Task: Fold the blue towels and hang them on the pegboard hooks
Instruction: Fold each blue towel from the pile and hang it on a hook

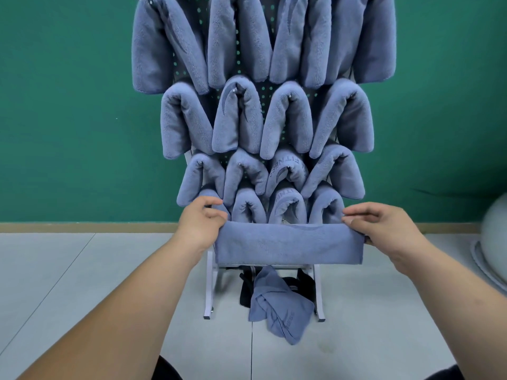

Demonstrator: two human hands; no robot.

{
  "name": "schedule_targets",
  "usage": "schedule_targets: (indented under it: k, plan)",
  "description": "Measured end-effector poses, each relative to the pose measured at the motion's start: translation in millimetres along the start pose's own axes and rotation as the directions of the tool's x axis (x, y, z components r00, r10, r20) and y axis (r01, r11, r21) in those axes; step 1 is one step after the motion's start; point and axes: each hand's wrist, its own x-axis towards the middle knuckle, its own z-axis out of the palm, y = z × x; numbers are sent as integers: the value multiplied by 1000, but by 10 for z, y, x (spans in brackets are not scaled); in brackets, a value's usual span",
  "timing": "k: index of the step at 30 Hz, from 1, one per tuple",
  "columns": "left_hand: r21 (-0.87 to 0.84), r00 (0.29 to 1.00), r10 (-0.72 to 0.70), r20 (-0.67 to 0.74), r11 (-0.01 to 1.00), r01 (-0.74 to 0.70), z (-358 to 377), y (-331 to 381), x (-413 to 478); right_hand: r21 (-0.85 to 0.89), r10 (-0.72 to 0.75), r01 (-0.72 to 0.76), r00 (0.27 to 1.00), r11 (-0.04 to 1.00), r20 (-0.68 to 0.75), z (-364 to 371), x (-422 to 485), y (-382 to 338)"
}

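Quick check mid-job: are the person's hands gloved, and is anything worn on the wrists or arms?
No gloves. The left hand and the right hand are both bare, with no ring, watch or wristband showing. The left forearm and the right forearm are uncovered right to the frame's edge, so no sleeves are in view. Only some dark clothing shows at the bottom edge.

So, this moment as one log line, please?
left hand: pinches folded towel end | right hand: pinches other end | folded towel: stretched before pegboard
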Motion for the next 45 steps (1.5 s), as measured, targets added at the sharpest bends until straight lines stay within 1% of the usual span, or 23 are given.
schedule_targets:
  k: [2, 3, 4, 5, 6, 8, 10, 12, 13, 14, 16, 17, 19, 21, 24, 25, 28, 30, 32, 37, 41, 43, 45]
  plan:
    - [-32, 999, 19, 40, 999, -18, -9, 26, -11, -34, -29, 30, 999, 999, 27, -3, -5, 4]
    - [-40, 996, 28, 89, 999, -24, -20, 38, -25, -71, -43, 46, 998, 996, 52, -11, -8, 9]
    - [-15, 988, 43, 149, 999, -42, -37, 36, -30, -124, -51, 61, 995, 990, 83, -20, -18, 3]
    - [67, 975, 76, 208, 994, -92, -55, 17, -24, -198, -59, 80, 992, 977, 111, -27, -27, 3]
    - [196, 960, 115, 256, 966, -168, -75, -14, -10, -302, -80, 116, 989, 946, 128, -33, -29, 9]
    - [445, 931, 174, 321, 840, -310, -93, -67, 12, -543, -143, 198, 979, 816, 143, -29, -25, 26]
    - [537, 923, 194, 333, 765, -355, -90, -78, 7, -677, -202, 251, 968, 692, 153, 3, -32, 37]
    - [550, 931, 188, 314, 763, -339, -92, -59, 2, -718, -233, 249, 965, 650, 123, 26, -29, 35]
    - [536, 940, 183, 288, 783, -316, -100, -52, 17, -709, -233, 223, 969, 669, 85, 30, -15, 36]
    - [499, 952, 168, 256, 820, -278, -109, -35, 27, -652, -213, 189, 976, 735, 42, 30, -2, 31]
    - [369, 975, 102, 199, 913, -171, -123, -24, 47, -426, -146, 128, 989, 896, -10, 37, 38, 36]
    - [304, 982, 64, 179, 945, -117, -126, -23, 57, -320, -108, 100, 994, 942, -8, 42, 43, 35]
    - [246, 986, 33, 165, 967, -73, -117, -15, 46, -226, -63, 67, 998, 972, 24, 45, 46, 47]
    - [270, 988, 47, 149, 959, -87, -94, -24, 32, -205, -48, 57, 998, 977, 46, 33, 50, 79]
    - [265, 990, 46, 130, 961, -80, -88, -40, 36, -315, -49, 45, 999, 948, -7, 10, 74, 116]
    - [309, 991, 53, 121, 947, -89, -84, -47, 37, -362, -57, 43, 998, 931, -30, 18, 87, 120]
    - [612, 988, 128, 91, 775, -157, -47, -93, 39, -541, -128, 69, 989, 838, -72, 108, 105, 119]
    - [673, 988, 142, 56, 726, -142, -5, -139, 18, -613, -167, 89, 983, 785, -71, 200, 106, 150]
    - [681, 993, 113, 32, 724, -104, 46, -198, 18, -620, -156, 89, 986, 780, -54, 309, 89, 209]
    - [568, 999, 47, 24, 822, -53, 235, -278, -78, -582, -121, 100, 993, 807, 2, 650, -19, 333]
    - [439, 1000, 9, 30, 898, -21, 393, -254, -263, -501, -149, 130, 989, 855, 3, 942, -151, 304]
    - [342, 997, -39, 72, 939, 12, 448, -279, -351, -423, -153, 150, 988, 894, 26, 1100, -249, 273]
    - [199, 983, -115, 144, 976, 85, 483, -319, -446, -365, -124, 145, 989, 920, 80, 1255, -338, 282]
